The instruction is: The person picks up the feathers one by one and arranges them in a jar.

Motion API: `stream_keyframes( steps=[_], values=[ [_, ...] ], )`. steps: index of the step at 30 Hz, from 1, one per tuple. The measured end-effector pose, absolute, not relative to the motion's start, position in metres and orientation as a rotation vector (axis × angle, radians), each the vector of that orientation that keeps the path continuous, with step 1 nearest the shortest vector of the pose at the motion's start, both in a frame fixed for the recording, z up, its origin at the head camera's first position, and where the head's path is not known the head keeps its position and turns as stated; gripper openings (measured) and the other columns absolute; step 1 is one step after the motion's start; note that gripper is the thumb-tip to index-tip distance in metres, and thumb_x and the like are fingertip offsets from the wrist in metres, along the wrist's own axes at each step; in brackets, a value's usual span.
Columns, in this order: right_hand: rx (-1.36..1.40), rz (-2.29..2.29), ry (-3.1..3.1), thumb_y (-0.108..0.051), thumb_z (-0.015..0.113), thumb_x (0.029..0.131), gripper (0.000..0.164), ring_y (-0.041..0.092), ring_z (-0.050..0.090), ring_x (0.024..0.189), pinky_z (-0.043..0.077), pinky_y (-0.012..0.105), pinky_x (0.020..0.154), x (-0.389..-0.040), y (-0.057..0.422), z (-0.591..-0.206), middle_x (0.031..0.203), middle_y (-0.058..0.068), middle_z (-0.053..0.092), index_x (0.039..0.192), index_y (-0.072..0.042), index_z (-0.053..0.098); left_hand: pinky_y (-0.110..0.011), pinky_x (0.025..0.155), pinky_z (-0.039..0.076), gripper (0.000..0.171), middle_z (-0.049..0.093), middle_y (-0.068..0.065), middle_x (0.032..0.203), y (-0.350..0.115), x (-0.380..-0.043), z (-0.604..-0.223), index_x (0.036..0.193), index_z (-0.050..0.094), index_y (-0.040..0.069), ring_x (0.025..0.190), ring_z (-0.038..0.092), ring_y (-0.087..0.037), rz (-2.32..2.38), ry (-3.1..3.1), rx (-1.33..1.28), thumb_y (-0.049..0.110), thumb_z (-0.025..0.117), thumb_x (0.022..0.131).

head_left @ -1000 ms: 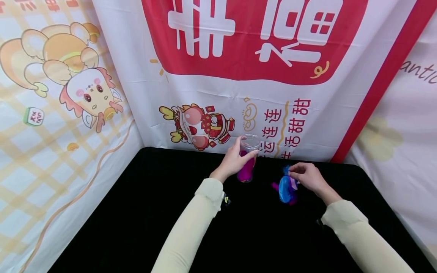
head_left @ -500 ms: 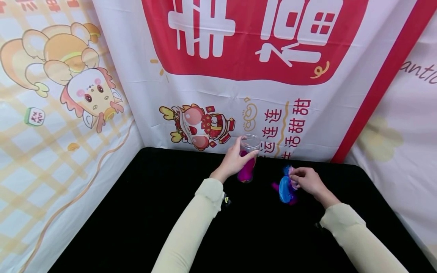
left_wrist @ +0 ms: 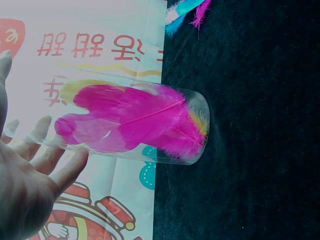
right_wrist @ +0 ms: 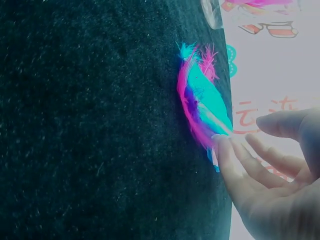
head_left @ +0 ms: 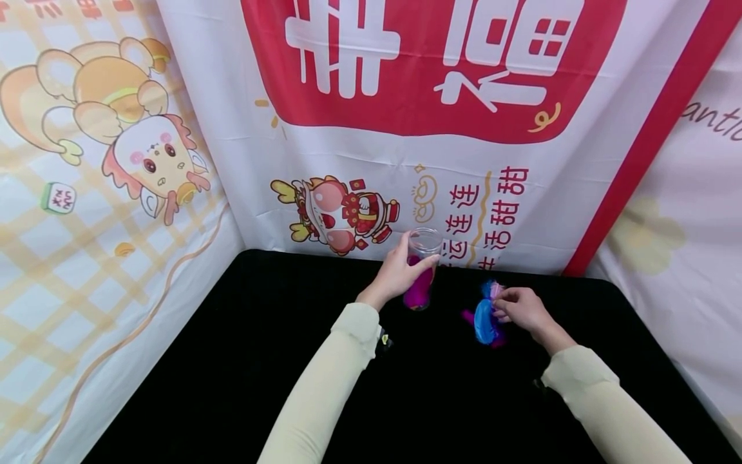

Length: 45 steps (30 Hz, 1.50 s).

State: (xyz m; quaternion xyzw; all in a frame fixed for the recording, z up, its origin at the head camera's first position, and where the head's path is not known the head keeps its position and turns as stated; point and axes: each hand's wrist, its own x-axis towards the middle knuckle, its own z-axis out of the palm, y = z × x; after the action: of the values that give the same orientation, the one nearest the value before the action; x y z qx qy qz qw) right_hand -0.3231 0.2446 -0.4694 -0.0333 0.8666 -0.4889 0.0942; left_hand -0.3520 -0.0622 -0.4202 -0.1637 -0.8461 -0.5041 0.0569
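My left hand point(head_left: 397, 274) grips a clear open-topped jar point(head_left: 426, 240) near its upper part, thumb on one side and fingers on the other. Inside stand magenta feathers point(left_wrist: 135, 117), with a yellow feather point(left_wrist: 82, 86) showing at the edge. To the right, a small pile of blue, purple and magenta feathers point(head_left: 484, 322) lies on the black table. My right hand point(head_left: 524, 306) reaches over that pile, and its thumb and finger pinch a pale pink feather point(head_left: 496, 291). In the right wrist view the fingertips point(right_wrist: 222, 145) sit right at the end of the feathers.
A black cloth covers the table point(head_left: 261, 361). Just behind its far edge hangs a white and red printed curtain point(head_left: 348, 148). Another printed curtain point(head_left: 116, 270) hangs along the left side, and a pale one point(head_left: 684, 258) along the right.
My right hand has shifted slightly down and right over the feathers, and more pale pink shows at its fingertips. The left hand and the jar stay in place.
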Motion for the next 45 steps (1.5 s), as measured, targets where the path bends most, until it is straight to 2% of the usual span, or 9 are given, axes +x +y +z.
stream_keyframes(
  steps=[7, 18, 33, 45],
  values=[
    [-0.042, -1.508, 2.499, -0.007, 0.057, 0.103, 0.034, 0.027, 0.075, 0.090, 0.062, 0.039, 0.080, -0.3228, 0.2420, -0.4695, 0.116, 0.034, 0.066, 0.125, 0.019, 0.056, -0.040, 0.112, 0.042, 0.083, 0.056, -0.011, 0.143, -0.0623, -0.3522, -0.4206, 0.158, 0.029, 0.019, 0.133, 0.055, -0.023, -1.518, -2.569, -0.496, 0.058, 0.067, 0.094],
    [-0.033, -1.502, 2.497, -0.007, 0.060, 0.102, 0.031, 0.021, 0.073, 0.088, 0.062, 0.037, 0.078, -0.3233, 0.2404, -0.4728, 0.112, 0.029, 0.068, 0.121, 0.017, 0.059, -0.040, 0.112, 0.043, 0.084, 0.056, -0.012, 0.143, -0.0621, -0.3522, -0.4211, 0.158, 0.029, 0.018, 0.132, 0.055, -0.024, -1.509, -2.573, -0.489, 0.057, 0.068, 0.094],
    [-0.001, -1.536, 2.493, -0.007, 0.059, 0.102, 0.034, 0.019, 0.073, 0.086, 0.062, 0.036, 0.078, -0.3235, 0.2398, -0.4739, 0.113, 0.032, 0.068, 0.123, 0.019, 0.057, -0.041, 0.112, 0.043, 0.085, 0.055, -0.013, 0.145, -0.0615, -0.3538, -0.4216, 0.158, 0.030, 0.017, 0.132, 0.056, -0.024, -1.521, -2.569, -0.500, 0.058, 0.068, 0.094],
    [-0.051, -1.553, 2.470, -0.006, 0.065, 0.098, 0.035, 0.017, 0.072, 0.085, 0.062, 0.034, 0.074, -0.3264, 0.2365, -0.4760, 0.104, 0.022, 0.072, 0.122, 0.019, 0.059, -0.040, 0.111, 0.044, 0.085, 0.056, -0.013, 0.143, -0.0616, -0.3544, -0.4212, 0.158, 0.030, 0.017, 0.131, 0.056, -0.024, -1.514, -2.566, -0.501, 0.058, 0.068, 0.094]
  ],
)
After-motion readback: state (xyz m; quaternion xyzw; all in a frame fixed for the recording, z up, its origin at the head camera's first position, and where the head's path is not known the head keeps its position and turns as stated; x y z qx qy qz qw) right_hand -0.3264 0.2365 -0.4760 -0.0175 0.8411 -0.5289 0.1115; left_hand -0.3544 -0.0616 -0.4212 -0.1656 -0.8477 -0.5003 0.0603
